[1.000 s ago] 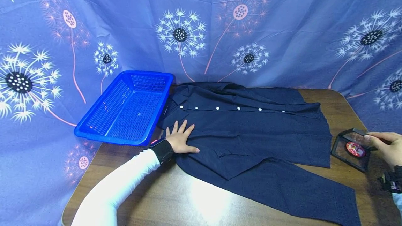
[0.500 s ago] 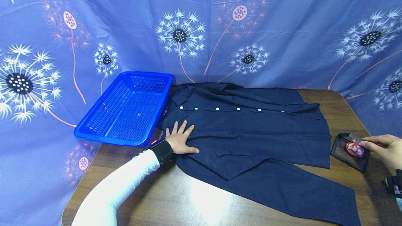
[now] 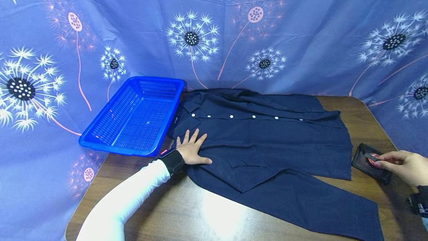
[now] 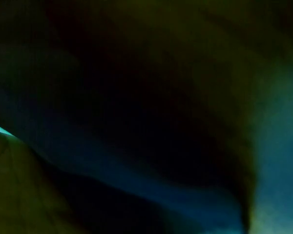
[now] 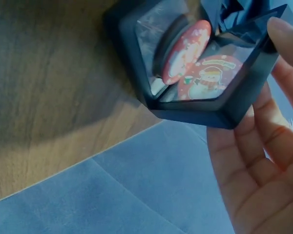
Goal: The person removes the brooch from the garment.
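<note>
My left hand (image 3: 191, 150) lies flat with spread fingers on a dark navy button-up shirt (image 3: 267, 133), near its collar. The left wrist view is dark and blurred. Right of the shirt's hem, on the table, is a hinged black display case (image 3: 372, 166) with clear film windows. My right hand (image 3: 406, 164) pinches the edge of its upper half between thumb and fingers. In the right wrist view the two halves stand partly apart, and a round red badge (image 5: 187, 52) sits against the film. A red snowman picture (image 5: 210, 80) shows in the held half.
A blue plastic basket (image 3: 133, 122) stands at the left, beside the shirt's collar. One shirt sleeve (image 3: 327, 203) stretches toward the table's front right. Behind the wooden table (image 3: 160, 203) hangs a blue cloth (image 3: 227, 29) with a dandelion print.
My right hand has moved slightly left and down, tipping the case's upper half lower over the badge. The left hand and the shirt have not moved.
</note>
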A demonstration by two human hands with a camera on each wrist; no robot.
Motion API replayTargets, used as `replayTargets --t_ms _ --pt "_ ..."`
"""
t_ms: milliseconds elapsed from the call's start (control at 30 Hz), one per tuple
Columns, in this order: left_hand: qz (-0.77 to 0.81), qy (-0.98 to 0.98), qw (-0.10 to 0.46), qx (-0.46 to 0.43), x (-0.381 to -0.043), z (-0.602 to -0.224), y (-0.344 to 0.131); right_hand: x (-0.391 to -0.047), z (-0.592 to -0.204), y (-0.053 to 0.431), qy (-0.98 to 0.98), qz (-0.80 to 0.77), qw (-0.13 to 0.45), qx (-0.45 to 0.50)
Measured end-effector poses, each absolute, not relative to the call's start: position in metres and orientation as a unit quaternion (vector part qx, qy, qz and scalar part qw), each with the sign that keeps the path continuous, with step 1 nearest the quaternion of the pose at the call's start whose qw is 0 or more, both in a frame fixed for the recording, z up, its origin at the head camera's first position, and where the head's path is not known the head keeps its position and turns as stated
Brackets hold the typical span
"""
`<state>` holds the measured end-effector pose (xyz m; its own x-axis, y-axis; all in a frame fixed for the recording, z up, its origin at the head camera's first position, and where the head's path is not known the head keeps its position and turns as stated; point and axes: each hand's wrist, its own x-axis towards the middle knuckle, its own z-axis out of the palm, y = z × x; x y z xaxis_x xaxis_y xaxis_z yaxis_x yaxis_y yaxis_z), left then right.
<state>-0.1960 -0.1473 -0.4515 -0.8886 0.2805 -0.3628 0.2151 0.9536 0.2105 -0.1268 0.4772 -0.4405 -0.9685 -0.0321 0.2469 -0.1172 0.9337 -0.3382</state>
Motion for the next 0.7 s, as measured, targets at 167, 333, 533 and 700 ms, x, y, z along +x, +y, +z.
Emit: replayTargets --t_ms 167,333,533,700 --pt "0.081 0.969 0.197 0.129 -0.196 -0.451 -0.147 -0.127 -0.44 0.474 -0.987 0.137 0.076 0.025" --pt "0.078 0.968 0.2 0.127 -0.197 -0.452 -0.147 -0.126 -0.442 0.471 -0.989 0.127 0.066 0.037" --pt "0.082 0.968 0.201 0.128 -0.197 -0.452 -0.148 -0.127 -0.443 0.468 -0.992 0.118 0.041 0.033" --pt "0.084 0.968 0.2 0.13 -0.197 -0.451 -0.148 -0.13 -0.446 0.465 -0.993 0.12 -0.012 0.021"
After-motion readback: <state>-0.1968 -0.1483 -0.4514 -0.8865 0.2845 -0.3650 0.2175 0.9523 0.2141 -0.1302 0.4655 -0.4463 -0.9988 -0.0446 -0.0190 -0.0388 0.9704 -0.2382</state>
